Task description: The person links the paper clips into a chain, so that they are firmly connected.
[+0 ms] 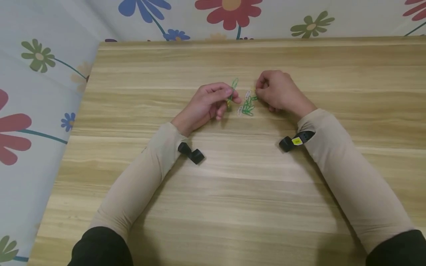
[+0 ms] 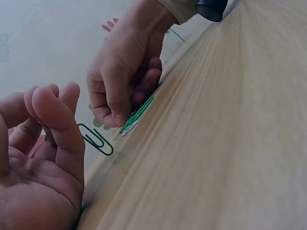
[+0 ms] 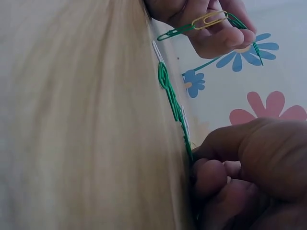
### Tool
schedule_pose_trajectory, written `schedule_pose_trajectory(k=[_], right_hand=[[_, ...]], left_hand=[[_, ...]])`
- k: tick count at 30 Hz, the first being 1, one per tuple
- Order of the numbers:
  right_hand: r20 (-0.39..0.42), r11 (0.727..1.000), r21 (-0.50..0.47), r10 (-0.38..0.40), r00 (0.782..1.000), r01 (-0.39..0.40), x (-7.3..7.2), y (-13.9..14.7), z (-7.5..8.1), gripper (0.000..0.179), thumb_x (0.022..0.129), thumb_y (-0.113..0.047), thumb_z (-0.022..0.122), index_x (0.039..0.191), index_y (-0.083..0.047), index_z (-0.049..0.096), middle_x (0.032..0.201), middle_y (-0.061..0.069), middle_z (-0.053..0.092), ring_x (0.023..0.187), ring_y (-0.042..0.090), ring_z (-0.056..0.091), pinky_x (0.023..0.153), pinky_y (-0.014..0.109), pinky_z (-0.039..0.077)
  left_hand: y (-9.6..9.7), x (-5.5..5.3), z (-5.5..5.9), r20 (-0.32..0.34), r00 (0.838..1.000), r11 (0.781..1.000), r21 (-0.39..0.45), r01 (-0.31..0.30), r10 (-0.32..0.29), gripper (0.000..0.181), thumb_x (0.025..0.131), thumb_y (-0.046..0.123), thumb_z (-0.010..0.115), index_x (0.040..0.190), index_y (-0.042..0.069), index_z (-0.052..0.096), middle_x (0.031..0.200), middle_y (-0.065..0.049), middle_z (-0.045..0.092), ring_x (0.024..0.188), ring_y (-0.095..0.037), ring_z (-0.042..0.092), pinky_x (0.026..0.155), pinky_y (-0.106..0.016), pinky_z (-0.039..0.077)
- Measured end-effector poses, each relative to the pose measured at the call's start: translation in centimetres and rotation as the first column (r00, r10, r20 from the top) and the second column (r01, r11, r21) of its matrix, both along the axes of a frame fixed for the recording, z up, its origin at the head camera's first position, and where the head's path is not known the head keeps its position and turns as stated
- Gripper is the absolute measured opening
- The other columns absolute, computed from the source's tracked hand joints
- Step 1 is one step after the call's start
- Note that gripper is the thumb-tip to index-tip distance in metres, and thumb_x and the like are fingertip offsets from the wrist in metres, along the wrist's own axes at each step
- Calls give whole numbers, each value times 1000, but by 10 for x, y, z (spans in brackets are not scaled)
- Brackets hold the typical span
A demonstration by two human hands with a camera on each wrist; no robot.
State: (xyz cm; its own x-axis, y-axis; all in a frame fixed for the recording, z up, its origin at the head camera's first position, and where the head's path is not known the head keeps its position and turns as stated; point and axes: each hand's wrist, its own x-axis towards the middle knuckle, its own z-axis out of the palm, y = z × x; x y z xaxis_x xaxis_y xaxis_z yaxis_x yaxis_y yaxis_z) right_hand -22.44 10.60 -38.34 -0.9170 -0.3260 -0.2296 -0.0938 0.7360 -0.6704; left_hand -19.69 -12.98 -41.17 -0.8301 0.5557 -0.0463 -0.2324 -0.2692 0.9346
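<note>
My left hand [image 1: 214, 99] pinches a short chain of linked paper clips between thumb and fingers, raised over the table. A green paper clip [image 1: 235, 83] sticks up past the thumb; in the right wrist view a yellow paper clip [image 3: 209, 19] and another green one [image 3: 173, 32] hang linked from the fingers. Just right of it lies a small pile of green paper clips [image 1: 247, 107], with white paper clips [image 1: 247, 95] at its edges. Curled down at the pile's far right edge, my right hand [image 1: 277, 90] pinches a yellow paper clip [image 1: 253, 89], mostly hidden by the fingertips.
The wood-grain table [image 1: 233, 192] stretches out around both hands. A flower-patterned cloth [image 1: 273, 18] hangs beyond its far edge and along the left side. Black wrist cameras [image 1: 191, 153] on straps jut inward from both sleeves, low over the tabletop.
</note>
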Motion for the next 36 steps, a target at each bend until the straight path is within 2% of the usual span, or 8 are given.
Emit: schedule_pose_trajectory(k=[7,13,17,19,23,28,32,36], right_hand=[[40,996,-81,-32,999,35,-2,6,-6,10,96,-9,56,101,-2,59,66,7,56,43,16,52,37,27,43],[138,955,-269,-87,987,122,-3,15,-12,12,98,-11,61,104,0,59,65,6,56,40,14,50,35,27,43],[110,950,-293,-83,990,112,-2,14,-14,12,100,-11,61,105,0,60,64,6,55,40,14,50,34,27,43],[77,956,-279,-68,995,87,-1,12,-14,12,100,-12,61,107,-2,61,65,8,55,40,16,51,35,28,43],[-54,986,-160,46,997,-54,2,8,-13,19,101,-14,61,119,-10,65,68,11,54,42,20,51,37,29,44],[-197,981,4,193,961,-196,5,3,-11,20,101,-15,62,119,-14,71,76,10,58,59,23,53,53,31,44],[-214,974,67,227,950,-218,5,-1,-7,13,101,-11,60,109,-9,70,81,10,59,75,25,50,65,36,38],[-186,969,104,240,953,-224,3,-4,-5,10,97,-9,58,104,-5,64,77,9,58,74,26,53,66,38,40]], left_hand=[[0,0,0,15,1000,1000,-13,-1,1,21,105,7,51,97,3,70,98,-13,69,52,-11,47,45,-21,45],[0,1,-1,17,1000,1000,-15,4,-4,20,105,6,51,98,3,69,96,-13,70,51,-11,46,45,-22,46],[0,0,-1,26,1000,1000,-11,-1,2,20,105,6,51,98,2,69,94,-14,70,51,-11,46,44,-21,46],[0,0,-1,27,1000,1000,-11,-4,5,20,105,5,51,98,2,69,94,-14,70,50,-11,46,44,-21,46],[-1,1,-1,26,1000,1000,-12,-2,3,21,106,6,50,98,2,69,93,-14,70,50,-11,47,44,-21,45],[0,1,-1,16,1000,1000,-13,1,0,21,106,6,50,97,2,69,92,-13,70,50,-11,47,44,-21,46],[0,1,-1,11,1000,1000,-20,-1,1,20,105,6,51,97,2,69,92,-13,70,51,-10,47,44,-21,46],[-1,0,-2,10,1000,1000,-25,-3,3,20,105,6,51,97,2,69,92,-14,71,51,-11,46,44,-21,45]])
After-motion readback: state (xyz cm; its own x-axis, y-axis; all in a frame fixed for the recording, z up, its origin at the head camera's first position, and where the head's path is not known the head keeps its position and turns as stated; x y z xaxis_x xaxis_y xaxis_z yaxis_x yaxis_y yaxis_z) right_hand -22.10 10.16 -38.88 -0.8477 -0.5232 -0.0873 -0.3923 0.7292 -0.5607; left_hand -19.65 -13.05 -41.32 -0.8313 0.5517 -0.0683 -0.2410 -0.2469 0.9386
